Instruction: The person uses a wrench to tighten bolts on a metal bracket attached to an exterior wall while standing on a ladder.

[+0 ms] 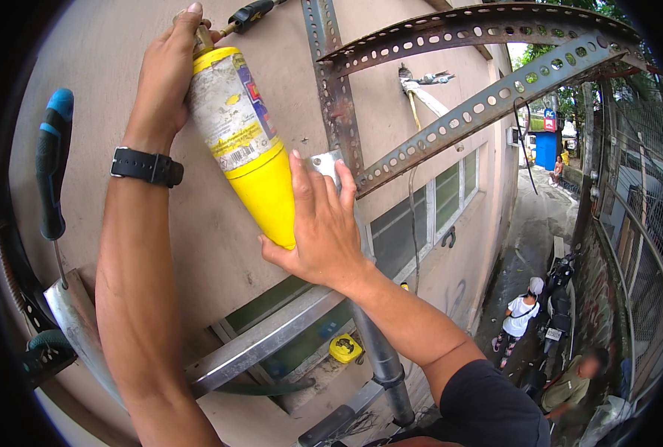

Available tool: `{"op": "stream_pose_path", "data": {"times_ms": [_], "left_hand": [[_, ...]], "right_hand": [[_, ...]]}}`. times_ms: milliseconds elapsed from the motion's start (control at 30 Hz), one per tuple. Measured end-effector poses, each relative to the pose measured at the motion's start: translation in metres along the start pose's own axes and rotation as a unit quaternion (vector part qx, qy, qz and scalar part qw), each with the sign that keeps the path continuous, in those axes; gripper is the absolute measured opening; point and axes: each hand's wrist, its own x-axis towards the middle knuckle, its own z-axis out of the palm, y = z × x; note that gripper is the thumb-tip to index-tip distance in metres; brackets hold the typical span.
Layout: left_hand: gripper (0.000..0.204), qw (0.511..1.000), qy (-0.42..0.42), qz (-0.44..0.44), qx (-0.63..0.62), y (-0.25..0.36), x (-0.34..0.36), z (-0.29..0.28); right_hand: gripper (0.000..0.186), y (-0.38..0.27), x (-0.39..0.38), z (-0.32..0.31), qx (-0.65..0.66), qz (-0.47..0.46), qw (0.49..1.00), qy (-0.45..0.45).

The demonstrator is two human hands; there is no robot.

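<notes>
My left hand (pixel 171 82) is closed round the top fitting of a yellow gas cylinder (pixel 253 197) with a scuffed paper label, held tilted against the beige wall. A dark torch handle (pixel 249 16) is joined to the fitting. My right hand (pixel 316 223) grips the cylinder's lower end; its fingertips reach past it, over a small silver metal plate (pixel 327 158).
Rusty slotted angle irons (pixel 465 119) form a bracket. A screwdriver (pixel 55 164) stands upright at left. A metal bar (pixel 219 365), yellow tape measure (pixel 345 346) and grey pipe (pixel 391 380) are below. In the alley, two people (pixel 520 316) (pixel 570 387) are beside parked motorbikes (pixel 559 305).
</notes>
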Motion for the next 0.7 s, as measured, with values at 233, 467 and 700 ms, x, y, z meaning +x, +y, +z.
{"op": "stream_pose_path", "data": {"times_ms": [233,467,700], "left_hand": [[0.057,0.999,0.014,0.005,0.032,0.01,-0.014,0.011],[0.055,1.0,0.01,-0.017,-0.004,0.002,0.002,0.0],[0.054,1.0,0.008,-0.012,-0.01,-0.002,0.004,-0.002]], "right_hand": [[0.117,0.001,-0.001,0.0,-0.001,0.005,1.0,-0.012],[0.12,-0.001,0.001,-0.001,0.003,-0.008,1.0,0.013],[0.12,0.001,0.0,0.0,-0.003,-0.005,1.0,0.009]]}}
